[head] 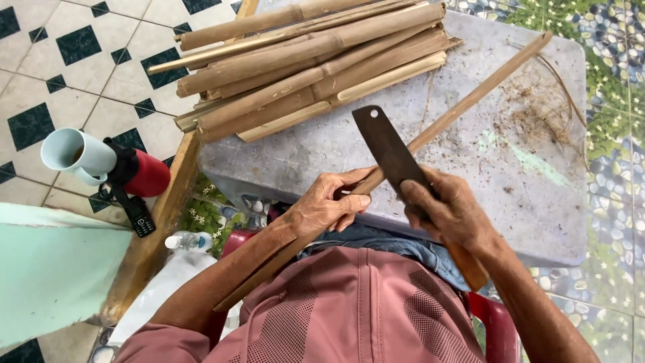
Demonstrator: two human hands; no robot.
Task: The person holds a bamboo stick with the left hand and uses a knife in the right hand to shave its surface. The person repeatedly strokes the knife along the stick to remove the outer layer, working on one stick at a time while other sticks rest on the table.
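Long bamboo strip (470,101) slants across the grey slab; dark cleaver blade (390,151) rests on it.

The top edge cut off the far ends of the bamboo bundle (309,60) at twelve o'clock. The right hand (450,212) hid the middle of the cleaver (390,154), its wooden handle showing only below the wrist at five o'clock. The left hand (329,202) covered part of the bamboo strip (470,101), whose near end vanished behind the forearm. The small black phone (140,216) at nine o'clock was too small to read.
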